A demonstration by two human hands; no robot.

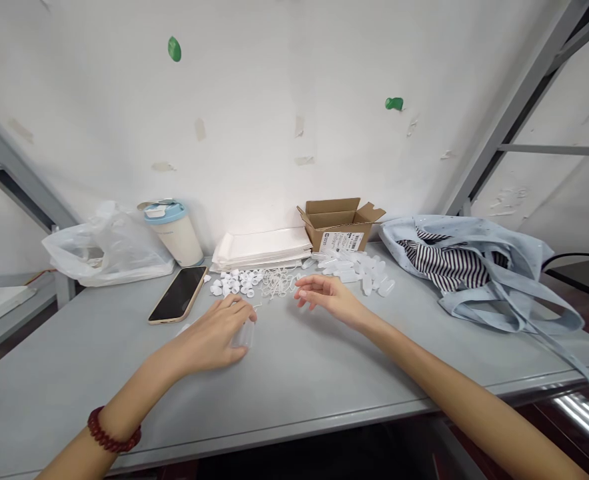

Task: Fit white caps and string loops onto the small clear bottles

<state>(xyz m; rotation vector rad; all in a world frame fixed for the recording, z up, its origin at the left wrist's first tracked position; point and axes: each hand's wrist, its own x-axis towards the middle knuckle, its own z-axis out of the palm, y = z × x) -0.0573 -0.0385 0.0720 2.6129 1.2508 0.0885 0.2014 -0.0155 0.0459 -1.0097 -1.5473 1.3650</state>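
Note:
My left hand [215, 337] rests low over the desk, its fingers and thumb curled round clear plastic tubes [246, 335]. The palm hides part of them, and a bit of clear plastic shows behind the hand. My right hand [324, 293] hovers with loosely bent fingers, nothing visible in them. It is nearest to a tangle of thin white strings [278, 283]. Left of the strings lies a heap of small white caps [232, 283]. Beyond my right hand is a pile of translucent plastic tubes [357, 267].
A phone [178, 295] lies left of the caps. Along the wall stand a plastic bag [109, 247], a blue-lidded cup [177, 233], a stack of white paper [262, 247] and an open cardboard box [339, 223]. At right, a light blue cloth bag [474, 260] trails its strap over the desk edge [374, 409].

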